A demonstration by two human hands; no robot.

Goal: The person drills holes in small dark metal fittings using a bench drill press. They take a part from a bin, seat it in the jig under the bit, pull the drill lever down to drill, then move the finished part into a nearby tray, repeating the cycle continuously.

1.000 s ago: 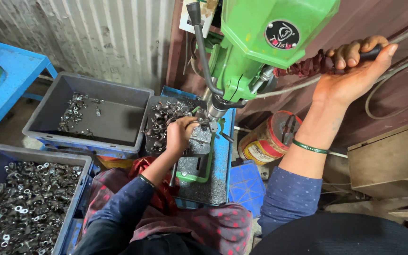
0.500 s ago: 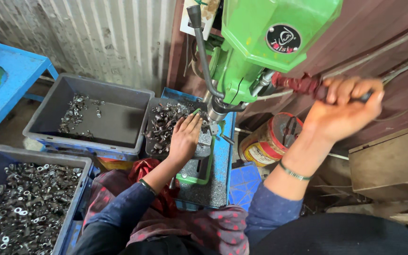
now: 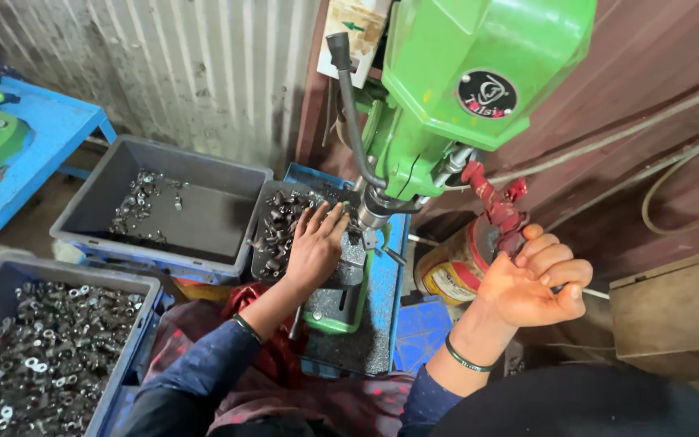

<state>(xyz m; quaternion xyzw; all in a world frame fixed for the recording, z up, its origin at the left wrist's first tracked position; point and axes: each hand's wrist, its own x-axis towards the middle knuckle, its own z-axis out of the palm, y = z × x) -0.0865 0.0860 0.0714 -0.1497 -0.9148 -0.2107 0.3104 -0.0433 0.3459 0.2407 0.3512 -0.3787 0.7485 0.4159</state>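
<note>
Nearest, at the lower left, a grey bin [image 3: 135,324] sits heaped with small dark metal rings. To the right of it, the person's dark blue sleeves reach forward over red cloth on the lap. The right hand [image 3: 531,283] is low on the right, fingers curled shut around the red-wrapped feed lever [image 3: 495,206] of a green drill press [image 3: 471,81], gripping its lower end; a dark bangle circles the wrist. The left hand [image 3: 315,247] lies further in, at centre, palm down with fingers spread and slightly bent, pressing on the small press table under the spindle [image 3: 372,212]; whether a part is pinned beneath it cannot be seen. Just left of that hand is a tray of dark metal pieces [image 3: 281,222]. Further left stands a larger grey crate [image 3: 204,218] holding a few scattered pieces. A corrugated metal wall [image 3: 188,73] runs behind.
</note>
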